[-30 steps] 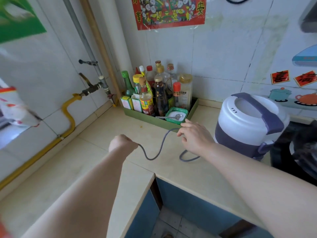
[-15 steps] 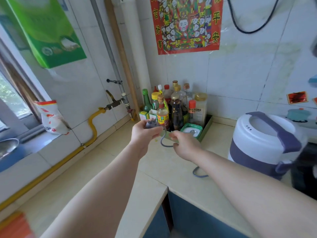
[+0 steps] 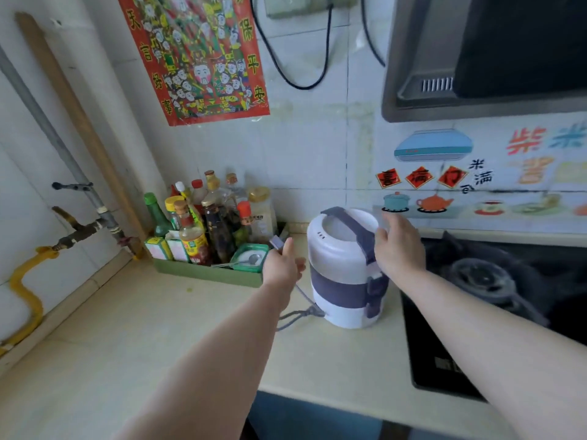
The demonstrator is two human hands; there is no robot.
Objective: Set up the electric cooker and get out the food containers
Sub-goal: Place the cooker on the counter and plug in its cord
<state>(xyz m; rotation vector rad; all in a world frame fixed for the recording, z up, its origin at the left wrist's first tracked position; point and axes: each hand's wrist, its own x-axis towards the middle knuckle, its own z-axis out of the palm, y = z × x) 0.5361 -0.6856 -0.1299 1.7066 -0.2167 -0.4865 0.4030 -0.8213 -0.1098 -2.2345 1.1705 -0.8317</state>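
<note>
Head view, left to right: my left hand (image 3: 281,265) pinches the plug (image 3: 277,242), its cord (image 3: 298,309) trailing down to the cooker (image 3: 344,274) just right; my right hand (image 3: 398,246), fingers spread, rests on its lid. The socket (image 3: 305,4) sits high above.

Sauce bottles (image 3: 209,217) in green tray (image 3: 203,273), beside gas stove (image 3: 495,281).

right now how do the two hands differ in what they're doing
The left hand is low beside the cooker, holding the grey plug of the cord; the right hand is higher, resting on the cooker's lid by the dark handle. The left grip is closed on the plug; the right hand's fingers are spread flat. Both reach forward over the counter.
</note>
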